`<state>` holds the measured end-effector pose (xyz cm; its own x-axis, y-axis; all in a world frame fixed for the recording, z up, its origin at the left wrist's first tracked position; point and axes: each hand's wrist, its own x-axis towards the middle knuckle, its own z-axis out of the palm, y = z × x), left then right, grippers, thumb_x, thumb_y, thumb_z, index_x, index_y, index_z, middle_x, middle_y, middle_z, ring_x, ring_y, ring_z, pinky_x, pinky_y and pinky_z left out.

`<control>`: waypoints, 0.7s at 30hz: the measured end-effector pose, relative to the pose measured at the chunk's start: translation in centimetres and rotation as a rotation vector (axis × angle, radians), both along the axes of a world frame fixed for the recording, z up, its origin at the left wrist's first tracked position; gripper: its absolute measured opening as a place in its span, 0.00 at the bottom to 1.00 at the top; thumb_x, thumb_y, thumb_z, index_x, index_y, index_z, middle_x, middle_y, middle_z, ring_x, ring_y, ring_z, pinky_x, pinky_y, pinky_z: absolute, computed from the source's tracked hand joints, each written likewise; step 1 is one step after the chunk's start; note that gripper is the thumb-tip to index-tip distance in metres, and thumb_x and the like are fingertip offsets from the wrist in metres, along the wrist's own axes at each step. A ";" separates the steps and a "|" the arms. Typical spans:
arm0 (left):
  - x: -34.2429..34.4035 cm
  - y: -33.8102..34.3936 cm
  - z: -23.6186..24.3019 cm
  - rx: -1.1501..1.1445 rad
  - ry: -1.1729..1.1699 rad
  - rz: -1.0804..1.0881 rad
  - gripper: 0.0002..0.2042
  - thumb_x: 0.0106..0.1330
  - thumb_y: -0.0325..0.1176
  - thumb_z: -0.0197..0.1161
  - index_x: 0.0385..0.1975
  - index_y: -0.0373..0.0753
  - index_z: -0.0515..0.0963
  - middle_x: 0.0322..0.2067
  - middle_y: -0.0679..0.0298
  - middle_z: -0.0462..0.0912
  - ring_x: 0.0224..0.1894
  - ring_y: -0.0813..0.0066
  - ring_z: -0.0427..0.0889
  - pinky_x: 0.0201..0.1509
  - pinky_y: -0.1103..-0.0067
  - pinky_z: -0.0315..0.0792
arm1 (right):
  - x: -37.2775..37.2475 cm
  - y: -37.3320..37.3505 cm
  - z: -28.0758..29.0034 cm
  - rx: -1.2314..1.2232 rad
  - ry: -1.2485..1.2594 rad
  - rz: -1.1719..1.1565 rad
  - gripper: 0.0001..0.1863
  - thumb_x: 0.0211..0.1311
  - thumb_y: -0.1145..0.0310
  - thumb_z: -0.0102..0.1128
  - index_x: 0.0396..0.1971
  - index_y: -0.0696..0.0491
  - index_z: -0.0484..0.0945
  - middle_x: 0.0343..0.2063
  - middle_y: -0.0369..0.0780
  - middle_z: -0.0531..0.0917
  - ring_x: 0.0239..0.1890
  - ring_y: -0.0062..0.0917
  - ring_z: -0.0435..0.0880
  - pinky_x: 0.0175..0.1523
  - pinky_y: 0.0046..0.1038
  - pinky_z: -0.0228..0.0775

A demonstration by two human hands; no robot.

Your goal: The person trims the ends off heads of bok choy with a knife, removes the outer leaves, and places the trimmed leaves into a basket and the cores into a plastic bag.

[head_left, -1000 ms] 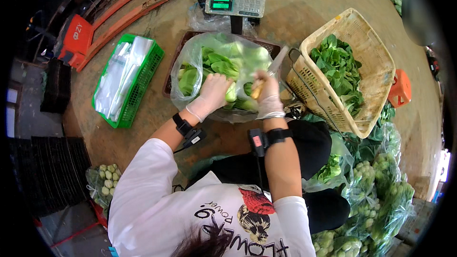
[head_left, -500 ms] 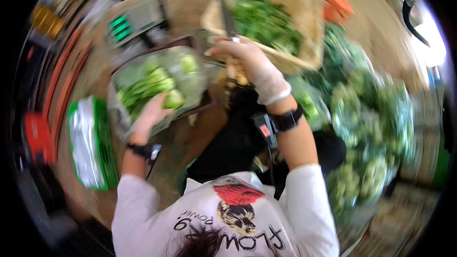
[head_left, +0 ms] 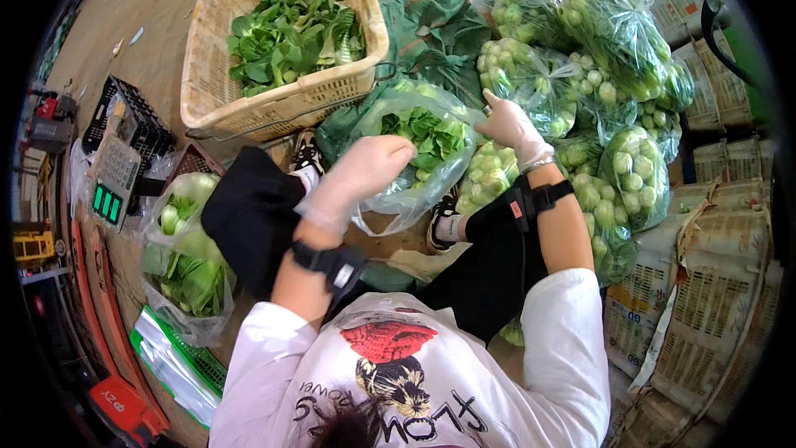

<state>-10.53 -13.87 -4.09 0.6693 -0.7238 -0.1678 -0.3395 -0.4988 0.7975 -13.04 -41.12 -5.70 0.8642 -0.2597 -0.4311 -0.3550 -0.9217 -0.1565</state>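
My left hand, in a thin translucent glove, is closed over the near left side of an open plastic bag of leafy greens; what is inside its fingers is hidden. My right hand, gloved alike, grips the bag's right edge with its index finger raised. The bag rests between my legs. Left of my knee sits another bag of greens, partly over a brown crate.
A cream basket of greens stands ahead beside green sacking. Bagged vegetables pile at right beside stacked crates. At left are a scale, black crate, green tray of plastic bags and orange pallet jack.
The view has turned right. My hands have left the bag in the brown crate for the bag between my legs. The knife earlier in my right hand is out of sight.
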 end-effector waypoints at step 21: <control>6.7 -25.0 -28.4 -0.170 0.236 0.495 0.15 0.49 0.42 0.65 0.35 0.43 0.78 0.34 0.56 0.80 0.41 0.57 0.78 0.46 0.68 0.71 | 1.5 -4.5 0.7 0.571 -0.348 -0.412 0.26 0.52 0.70 0.56 0.55 0.53 0.69 0.20 0.36 0.77 0.15 0.15 0.72 0.24 0.20 0.68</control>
